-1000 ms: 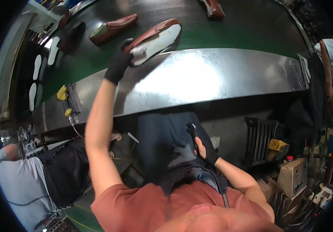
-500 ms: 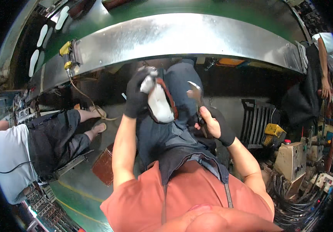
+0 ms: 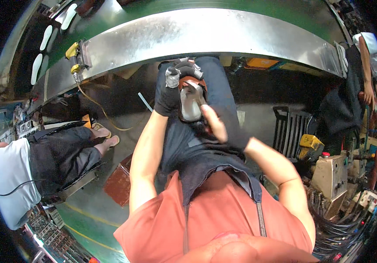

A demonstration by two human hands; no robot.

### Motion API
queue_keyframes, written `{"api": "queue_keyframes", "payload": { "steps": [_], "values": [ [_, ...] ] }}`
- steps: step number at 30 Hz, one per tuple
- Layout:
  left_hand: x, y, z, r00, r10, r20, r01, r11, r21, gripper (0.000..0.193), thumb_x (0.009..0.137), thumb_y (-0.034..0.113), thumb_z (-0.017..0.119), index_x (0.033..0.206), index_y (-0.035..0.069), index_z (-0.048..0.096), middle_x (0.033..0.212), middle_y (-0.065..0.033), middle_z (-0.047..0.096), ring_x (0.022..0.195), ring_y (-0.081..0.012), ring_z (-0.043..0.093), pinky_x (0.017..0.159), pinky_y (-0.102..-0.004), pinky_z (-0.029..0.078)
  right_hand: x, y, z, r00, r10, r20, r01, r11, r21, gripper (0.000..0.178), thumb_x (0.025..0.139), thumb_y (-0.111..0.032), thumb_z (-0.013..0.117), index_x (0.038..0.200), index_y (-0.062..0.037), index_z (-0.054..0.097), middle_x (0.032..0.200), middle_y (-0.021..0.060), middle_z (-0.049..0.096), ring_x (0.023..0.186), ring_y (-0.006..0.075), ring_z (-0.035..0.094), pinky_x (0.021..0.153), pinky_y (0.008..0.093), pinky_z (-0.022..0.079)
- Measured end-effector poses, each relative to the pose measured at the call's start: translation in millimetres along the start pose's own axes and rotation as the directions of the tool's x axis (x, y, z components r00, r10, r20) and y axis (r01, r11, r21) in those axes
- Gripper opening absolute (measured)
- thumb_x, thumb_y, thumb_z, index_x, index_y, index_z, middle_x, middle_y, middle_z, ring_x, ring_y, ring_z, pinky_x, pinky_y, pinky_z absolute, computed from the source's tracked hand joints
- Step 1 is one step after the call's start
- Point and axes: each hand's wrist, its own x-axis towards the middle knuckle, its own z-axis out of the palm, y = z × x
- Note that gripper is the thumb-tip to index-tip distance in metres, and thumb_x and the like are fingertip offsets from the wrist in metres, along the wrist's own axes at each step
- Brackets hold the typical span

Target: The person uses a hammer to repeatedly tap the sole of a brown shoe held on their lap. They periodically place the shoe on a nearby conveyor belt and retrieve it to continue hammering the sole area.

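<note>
Head view: left hand (image 3: 171, 90) holds shoe (image 3: 191, 100) lengthwise, sole up.

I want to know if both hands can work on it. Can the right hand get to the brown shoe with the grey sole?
Probably yes. The right hand already sits right beside the brown shoe with the grey sole, which the black-gloved left hand holds over the lap, with nothing between them.

A black-gloved left hand (image 3: 169, 90) holds a brown shoe (image 3: 191, 98) with a grey-white sole, before a green conveyor belt (image 3: 162, 8)
</note>
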Motion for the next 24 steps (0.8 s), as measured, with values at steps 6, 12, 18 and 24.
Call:
{"api": "queue_keyframes", "payload": {
  "steps": [6,12,18,24],
  "values": [
    [-18,21,10,0.997,0.010,-0.071,-0.006,0.999,0.053,0.040,0.089,0.036,0.044,0.091,0.004,0.067,0.098,-0.0115,0.064,0.113,-0.0268,0.051,0.103,-0.0401,0.031,23,58,44,0.840,-0.485,-0.244,0.432,0.870,-0.238,0.030,0.094,-0.020,0.039,0.110,-0.0023,0.056,0.091,0.0233,0.059,0.088,0.0389,0.058,0.077,0.0426,0.045],
    [-87,104,42,0.826,-0.530,-0.193,0.528,0.847,-0.067,0.102,0.060,0.025,0.085,0.138,0.001,0.024,0.134,-0.0199,0.038,0.124,-0.0311,0.041,0.104,-0.0388,0.033,-40,104,20,0.886,-0.339,0.317,0.459,0.744,-0.486,0.027,0.085,-0.022,0.055,0.105,-0.0042,0.058,0.098,0.0188,0.057,0.084,0.0359,0.057,0.073,0.0432,0.046],
    [-126,117,61,0.842,-0.495,-0.216,0.519,0.852,0.070,0.117,0.057,0.040,0.086,0.140,-0.003,0.016,0.140,-0.0204,0.029,0.131,-0.0337,0.030,0.107,-0.0453,0.026,-47,119,-17,0.696,-0.567,0.441,0.718,0.573,-0.395,0.023,0.078,-0.016,0.060,0.096,-0.0028,0.055,0.104,0.0178,0.056,0.091,0.0332,0.058,0.077,0.0408,0.049],
    [-160,45,60,0.883,-0.467,-0.051,0.459,0.835,0.302,0.069,0.068,0.026,0.073,0.122,-0.003,0.042,0.123,-0.0242,0.047,0.116,-0.0422,0.045,0.104,-0.0501,0.031,-45,107,-52,0.693,-0.557,0.458,0.719,0.484,-0.499,0.040,0.070,-0.034,0.069,0.085,0.0010,0.057,0.097,0.0173,0.058,0.089,0.0340,0.059,0.078,0.0428,0.050]
  ]
}}
